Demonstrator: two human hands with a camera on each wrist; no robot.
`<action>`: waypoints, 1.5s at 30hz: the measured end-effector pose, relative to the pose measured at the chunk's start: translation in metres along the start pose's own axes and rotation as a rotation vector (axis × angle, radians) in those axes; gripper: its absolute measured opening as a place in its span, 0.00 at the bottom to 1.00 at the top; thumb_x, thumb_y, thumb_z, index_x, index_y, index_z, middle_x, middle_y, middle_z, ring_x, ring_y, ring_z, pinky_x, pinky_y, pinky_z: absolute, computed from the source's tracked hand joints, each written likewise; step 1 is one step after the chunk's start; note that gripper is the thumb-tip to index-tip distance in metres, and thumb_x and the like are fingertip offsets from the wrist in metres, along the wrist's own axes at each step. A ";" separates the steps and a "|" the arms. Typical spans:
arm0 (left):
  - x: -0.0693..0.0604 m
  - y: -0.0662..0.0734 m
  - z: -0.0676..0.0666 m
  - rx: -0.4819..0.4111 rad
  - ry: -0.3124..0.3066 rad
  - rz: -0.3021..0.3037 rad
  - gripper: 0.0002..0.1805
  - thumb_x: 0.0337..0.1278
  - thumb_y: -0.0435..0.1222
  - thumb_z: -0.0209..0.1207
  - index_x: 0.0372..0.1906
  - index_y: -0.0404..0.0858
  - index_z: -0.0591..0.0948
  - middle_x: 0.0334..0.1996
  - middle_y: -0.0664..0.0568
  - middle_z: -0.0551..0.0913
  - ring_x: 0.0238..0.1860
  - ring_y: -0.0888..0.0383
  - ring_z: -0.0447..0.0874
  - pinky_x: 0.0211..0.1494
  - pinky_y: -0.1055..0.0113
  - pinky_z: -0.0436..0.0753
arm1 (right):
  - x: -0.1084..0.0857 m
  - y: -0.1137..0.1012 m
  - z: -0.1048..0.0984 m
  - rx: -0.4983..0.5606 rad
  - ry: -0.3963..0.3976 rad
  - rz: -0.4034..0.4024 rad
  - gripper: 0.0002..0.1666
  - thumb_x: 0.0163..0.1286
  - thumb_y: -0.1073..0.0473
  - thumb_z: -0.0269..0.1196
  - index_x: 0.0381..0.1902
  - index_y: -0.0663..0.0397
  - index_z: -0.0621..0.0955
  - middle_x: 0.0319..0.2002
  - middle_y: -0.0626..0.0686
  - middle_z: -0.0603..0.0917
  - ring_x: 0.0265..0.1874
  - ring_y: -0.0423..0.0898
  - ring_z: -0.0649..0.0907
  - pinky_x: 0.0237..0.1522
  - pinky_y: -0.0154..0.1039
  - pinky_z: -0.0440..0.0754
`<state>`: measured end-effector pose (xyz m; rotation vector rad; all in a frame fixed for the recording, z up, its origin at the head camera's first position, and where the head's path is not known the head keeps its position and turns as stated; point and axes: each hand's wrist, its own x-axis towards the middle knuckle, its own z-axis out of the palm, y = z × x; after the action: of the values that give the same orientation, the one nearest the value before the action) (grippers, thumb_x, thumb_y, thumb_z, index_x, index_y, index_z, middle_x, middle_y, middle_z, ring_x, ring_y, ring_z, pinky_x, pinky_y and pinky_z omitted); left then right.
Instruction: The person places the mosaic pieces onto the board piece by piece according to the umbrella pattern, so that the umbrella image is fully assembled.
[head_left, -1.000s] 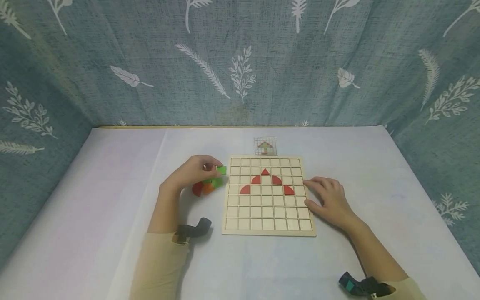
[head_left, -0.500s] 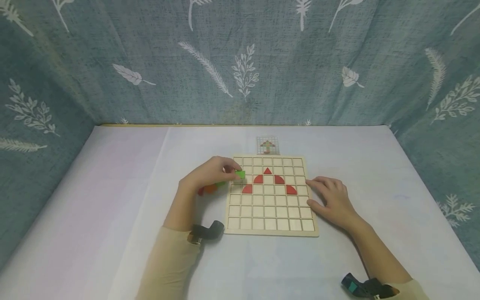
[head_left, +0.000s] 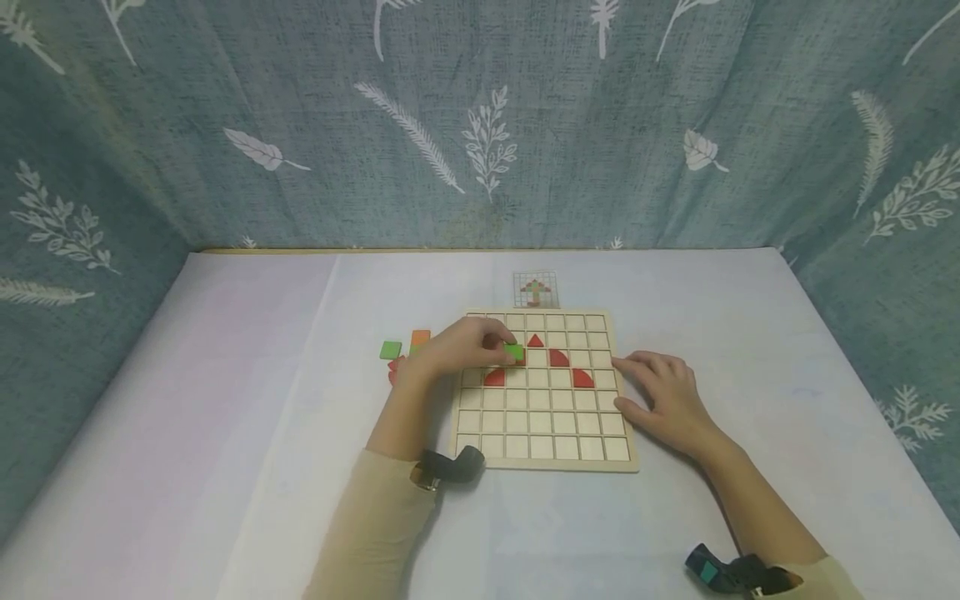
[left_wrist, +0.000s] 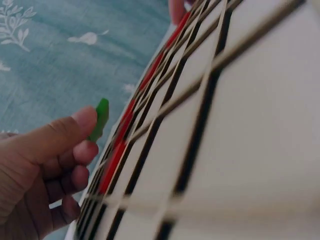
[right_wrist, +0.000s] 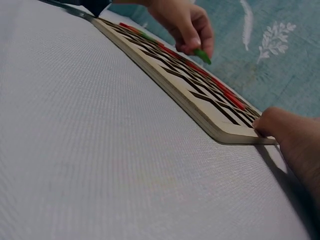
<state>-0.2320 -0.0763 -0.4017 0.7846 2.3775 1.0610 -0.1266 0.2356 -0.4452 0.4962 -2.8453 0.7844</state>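
My left hand (head_left: 467,346) pinches a green square tile (head_left: 514,352) between thumb and fingers, held above the wooden grid board (head_left: 525,464). In the left wrist view the tile (left_wrist: 100,119) stands on edge at the thumb tip, apart from the board. Set in the board's cells are a red triangle (head_left: 535,341) and red quarter-round tiles (head_left: 558,358), one of them partly hidden under the green tile. At the board's right edge my right hand (head_left: 663,404) rests with thumb and fingertips touching the rim; its thumb (right_wrist: 272,122) lies on the corner in the right wrist view.
Left of the board lie loose tiles: a green square (head_left: 390,350), an orange one (head_left: 421,337) and red pieces (head_left: 395,367), partly behind the left forearm. A small pattern card (head_left: 536,289) lies beyond the board. A leaf-print curtain (head_left: 480,125) hangs behind the table.
My left hand has carried the green tile rightward from the loose tiles to above the board. More of the loose tiles now show. The right hand stays at the board's edge.
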 end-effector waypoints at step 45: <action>0.014 0.023 0.035 0.249 0.172 -0.013 0.10 0.52 0.44 0.66 0.39 0.47 0.87 0.32 0.60 0.81 0.34 0.63 0.76 0.36 0.67 0.74 | -0.002 -0.002 -0.001 0.004 0.011 -0.006 0.30 0.58 0.55 0.63 0.59 0.55 0.74 0.55 0.61 0.71 0.56 0.61 0.64 0.55 0.62 0.55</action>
<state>-0.2148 -0.0364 -0.4074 0.7876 2.6942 0.8686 -0.1244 0.2350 -0.4435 0.4992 -2.8310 0.7892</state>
